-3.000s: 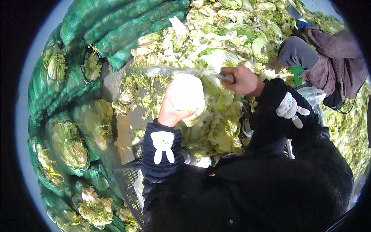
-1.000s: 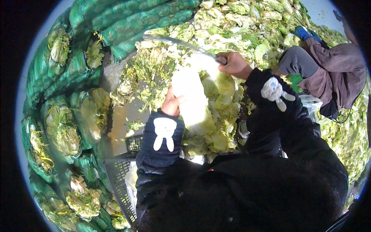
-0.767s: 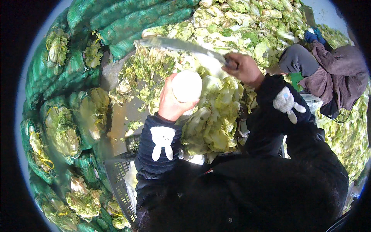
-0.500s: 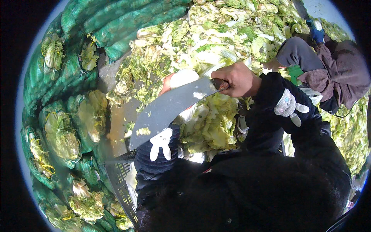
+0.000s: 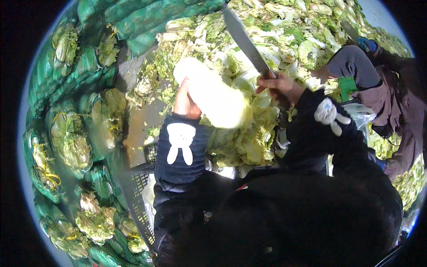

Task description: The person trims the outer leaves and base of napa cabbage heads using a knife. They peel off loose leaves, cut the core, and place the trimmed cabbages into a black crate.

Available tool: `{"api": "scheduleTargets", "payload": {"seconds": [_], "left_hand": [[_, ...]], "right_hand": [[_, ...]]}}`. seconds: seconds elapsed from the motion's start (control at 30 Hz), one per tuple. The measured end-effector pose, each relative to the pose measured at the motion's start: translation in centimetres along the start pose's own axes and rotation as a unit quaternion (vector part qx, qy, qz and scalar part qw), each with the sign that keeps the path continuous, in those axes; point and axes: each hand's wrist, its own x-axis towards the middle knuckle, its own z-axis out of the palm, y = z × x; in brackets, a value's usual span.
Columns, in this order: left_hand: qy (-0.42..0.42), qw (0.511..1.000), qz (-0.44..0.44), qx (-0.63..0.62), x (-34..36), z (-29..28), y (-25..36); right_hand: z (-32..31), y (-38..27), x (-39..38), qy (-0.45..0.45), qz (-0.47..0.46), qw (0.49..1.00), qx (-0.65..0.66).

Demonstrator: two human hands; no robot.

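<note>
My left hand (image 5: pixel 186 101) is closed around the side of a pale napa cabbage (image 5: pixel 218 95), which lies tilted with its bright white end up and to the left. Glare washes out much of its surface. To the right, my right hand (image 5: pixel 281 86) grips the handle of a large broad-bladed knife (image 5: pixel 246 39). Its blade points up and away to the left, apart from the cabbage. Loose yellow-green cabbage leaves (image 5: pixel 244 149) lie below the cabbage, between my forearms.
Trimmed leaves (image 5: pixel 284 31) spread in a thick heap beyond my hands. Filled green net sacks (image 5: pixel 49 93) of cabbages are stacked at the left. A black plastic crate (image 5: pixel 140 196) stands by my left sleeve. Another person (image 5: pixel 382 84) sits close at the right, beside a clear plastic bag (image 5: pixel 359 113).
The knife has swung from across my left forearm to pointing up and away. The cabbage, mostly hidden behind the blade before, now shows in full in my left hand.
</note>
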Motion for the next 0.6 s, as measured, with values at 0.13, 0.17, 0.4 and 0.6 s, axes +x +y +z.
{"api": "scheduleTargets", "payload": {"seconds": [0.13,0.17,0.4,0.6], "left_hand": [[0.047,0.998,0.034,-0.035,1.0,0.0,0.3],[0.064,0.997,0.036,-0.031,1.0,0.3,0.4],[-0.054,0.98,0.171,-0.088,-0.3,2.4,2.8],[-0.16,0.973,0.137,-0.097,0.4,3.0,1.6]], "right_hand": [[4.8,2.2,-0.8,-0.087,0.004,0.956,0.28],[5.6,2.1,-0.9,-0.106,0.004,0.943,0.315],[6.0,-1.7,-1.5,-0.198,-0.023,0.882,0.428],[6.9,-2.2,-2.4,-0.248,0.034,0.864,0.438]]}}
